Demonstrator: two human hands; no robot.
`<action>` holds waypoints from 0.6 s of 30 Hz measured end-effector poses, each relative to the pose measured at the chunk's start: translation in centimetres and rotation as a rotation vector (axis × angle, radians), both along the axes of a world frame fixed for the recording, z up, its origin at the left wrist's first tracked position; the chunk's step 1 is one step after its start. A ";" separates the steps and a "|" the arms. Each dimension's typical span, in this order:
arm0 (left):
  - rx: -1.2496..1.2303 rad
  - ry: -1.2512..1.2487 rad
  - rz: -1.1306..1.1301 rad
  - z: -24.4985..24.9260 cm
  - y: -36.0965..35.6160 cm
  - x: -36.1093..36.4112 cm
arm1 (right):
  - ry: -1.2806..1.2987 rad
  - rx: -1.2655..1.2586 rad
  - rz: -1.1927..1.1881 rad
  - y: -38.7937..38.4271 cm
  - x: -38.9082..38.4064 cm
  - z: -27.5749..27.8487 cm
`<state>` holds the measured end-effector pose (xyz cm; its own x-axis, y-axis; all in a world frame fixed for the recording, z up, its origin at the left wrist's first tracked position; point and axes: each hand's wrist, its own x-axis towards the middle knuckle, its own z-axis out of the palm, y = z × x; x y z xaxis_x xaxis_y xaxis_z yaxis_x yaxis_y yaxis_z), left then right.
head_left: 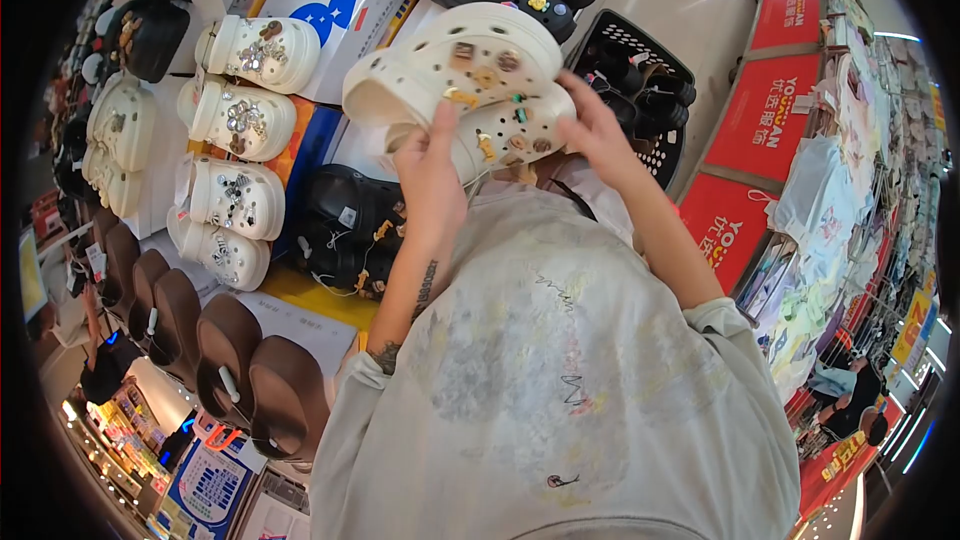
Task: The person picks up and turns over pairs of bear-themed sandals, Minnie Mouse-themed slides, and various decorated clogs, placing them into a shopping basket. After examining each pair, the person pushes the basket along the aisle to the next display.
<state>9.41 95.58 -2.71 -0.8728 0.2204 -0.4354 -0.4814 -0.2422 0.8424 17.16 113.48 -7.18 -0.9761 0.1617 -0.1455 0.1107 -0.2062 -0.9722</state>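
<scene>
A pair of white clogs (478, 52) with holes and small brown, yellow and green charms is held up in front of my chest. My left hand (433, 175) is closed on the near edge of the pair, its thumb on top beside a yellow charm. At the right end, my right hand (598, 130) has its fingers wrapped round the clogs' edge. The two clogs lie side by side against each other. Just below my left hand sit black clogs (350, 220) with charms on the display.
White clogs with silvery charms (240, 120) and brown slippers (235, 360) stand in rows at the left. A black basket (655, 165) holding dark shoes is on the floor beyond my right hand. Red signs (765, 120) front a clothing rack at the right.
</scene>
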 end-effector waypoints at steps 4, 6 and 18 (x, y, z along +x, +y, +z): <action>0.226 -0.171 0.090 1.2 -0.2 -0.3 | -0.040 -0.063 -0.056 -1.4 0.1 0.4; 0.269 -0.173 0.069 1.7 0.0 -0.3 | -0.056 -0.046 -0.106 -1.1 -0.6 0.9; 0.254 -0.157 0.009 0.1 0.4 1.0 | -0.324 0.101 -0.107 -0.2 -0.2 0.9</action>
